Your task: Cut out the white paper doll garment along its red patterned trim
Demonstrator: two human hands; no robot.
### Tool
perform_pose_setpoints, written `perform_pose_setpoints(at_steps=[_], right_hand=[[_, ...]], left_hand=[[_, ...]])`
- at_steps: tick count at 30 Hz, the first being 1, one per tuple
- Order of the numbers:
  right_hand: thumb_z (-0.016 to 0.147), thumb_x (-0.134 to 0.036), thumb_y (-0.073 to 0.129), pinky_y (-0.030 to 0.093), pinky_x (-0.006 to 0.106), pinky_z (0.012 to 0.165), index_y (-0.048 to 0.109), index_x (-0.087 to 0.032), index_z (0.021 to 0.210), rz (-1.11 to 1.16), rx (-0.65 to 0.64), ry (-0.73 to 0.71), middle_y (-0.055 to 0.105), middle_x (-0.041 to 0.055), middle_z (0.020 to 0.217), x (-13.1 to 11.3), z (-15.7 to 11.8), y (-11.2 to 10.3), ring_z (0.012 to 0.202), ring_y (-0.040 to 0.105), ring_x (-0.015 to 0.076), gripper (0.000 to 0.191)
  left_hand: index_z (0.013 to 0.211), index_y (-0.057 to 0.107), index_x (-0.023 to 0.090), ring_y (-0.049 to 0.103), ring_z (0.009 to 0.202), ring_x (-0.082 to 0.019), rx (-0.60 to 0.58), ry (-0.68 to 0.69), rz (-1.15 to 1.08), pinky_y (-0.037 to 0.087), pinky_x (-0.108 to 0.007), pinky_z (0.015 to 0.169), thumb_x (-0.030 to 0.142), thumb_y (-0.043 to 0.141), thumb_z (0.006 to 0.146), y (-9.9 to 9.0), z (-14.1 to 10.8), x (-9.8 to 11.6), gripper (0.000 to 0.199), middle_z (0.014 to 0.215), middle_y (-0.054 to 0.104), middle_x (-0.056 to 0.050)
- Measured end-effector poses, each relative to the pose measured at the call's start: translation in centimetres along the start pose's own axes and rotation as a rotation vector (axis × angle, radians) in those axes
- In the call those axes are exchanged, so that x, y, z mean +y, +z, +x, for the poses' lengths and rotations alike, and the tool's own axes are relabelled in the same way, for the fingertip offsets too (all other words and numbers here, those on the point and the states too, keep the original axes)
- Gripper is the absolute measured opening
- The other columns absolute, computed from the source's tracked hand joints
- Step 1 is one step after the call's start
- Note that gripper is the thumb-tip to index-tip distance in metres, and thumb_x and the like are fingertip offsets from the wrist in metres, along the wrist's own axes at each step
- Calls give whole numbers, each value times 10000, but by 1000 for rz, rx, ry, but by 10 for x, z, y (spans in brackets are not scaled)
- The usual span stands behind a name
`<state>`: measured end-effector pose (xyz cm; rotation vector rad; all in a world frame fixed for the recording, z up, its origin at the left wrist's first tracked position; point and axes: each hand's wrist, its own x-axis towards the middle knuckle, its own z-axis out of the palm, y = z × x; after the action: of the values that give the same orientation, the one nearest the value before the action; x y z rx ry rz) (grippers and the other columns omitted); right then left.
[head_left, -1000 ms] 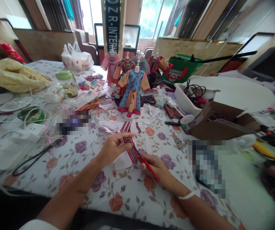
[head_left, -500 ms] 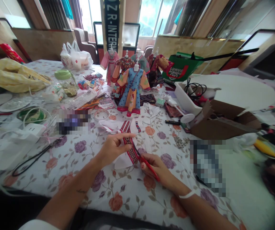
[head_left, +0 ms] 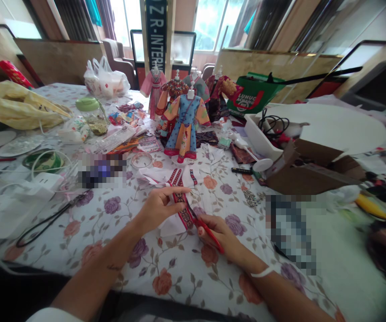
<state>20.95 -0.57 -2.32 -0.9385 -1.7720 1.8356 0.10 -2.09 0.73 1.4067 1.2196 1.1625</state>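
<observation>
A piece of white cloth [head_left: 172, 226] with red-and-black patterned trim lies in front of me. My left hand [head_left: 159, 206] grips it, thumb and index finger stretched across the trim; the other fingers are hidden behind. Red-handled scissors [head_left: 211, 235] are in my right hand [head_left: 218, 235], their dark blades slanting up and left along the trim's right edge. How far the blades are apart I cannot make out. More white cloth [head_left: 152, 174] with the same trim spreads just beyond my left hand.
Small dress forms in costume, one in a blue dress [head_left: 186, 116], stand beyond the cloth. To the right are a cardboard box [head_left: 314, 172] and a white tray [head_left: 263, 138]. A power strip [head_left: 15, 205], a tape roll [head_left: 43, 161] and a lidded jar [head_left: 94, 116] sit left.
Both hands, the scissors and the cloth keep nearly the same place. The whole view has shifted very slightly.
</observation>
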Motion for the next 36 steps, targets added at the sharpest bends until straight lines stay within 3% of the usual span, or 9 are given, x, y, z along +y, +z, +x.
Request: perform_pose_setpoints(at_steps=[12, 17, 24, 36], right_hand=[[745, -666, 594, 143, 229, 429, 399, -199, 597, -52, 21, -7, 276, -71, 525, -1, 2, 0, 487, 201, 78, 527], [734, -689, 583, 193, 235, 471, 440, -190, 617, -92, 16, 0, 325, -53, 570, -3, 2, -1, 530, 261, 94, 533], [750, -672, 580, 188, 234, 476, 420, -192, 620, -72, -6, -5, 318, -55, 581, -6, 1, -1, 532, 247, 92, 522], [741, -691, 575, 200, 239, 501, 424, -189, 618, -89, -27, -34, 328, -51, 594, -12, 1, -1, 556, 259, 101, 538]], left_hand=[[1079, 713, 188, 512, 547, -105, 6, 5, 27, 417, -205, 498, 305, 687, 756, -2, 0, 2, 344, 683, 655, -5], [1074, 712, 179, 575, 637, -139, 28, 6, -25, 454, -223, 560, 322, 690, 761, -2, 2, 1, 345, 766, 686, -37], [1064, 717, 187, 541, 575, -109, 41, -7, -1, 432, -207, 510, 279, 704, 740, -2, 2, 1, 337, 796, 695, -27], [1072, 718, 183, 634, 761, -188, 0, 3, -36, 511, -246, 630, 278, 722, 725, -2, 2, -6, 360, 806, 707, -49]])
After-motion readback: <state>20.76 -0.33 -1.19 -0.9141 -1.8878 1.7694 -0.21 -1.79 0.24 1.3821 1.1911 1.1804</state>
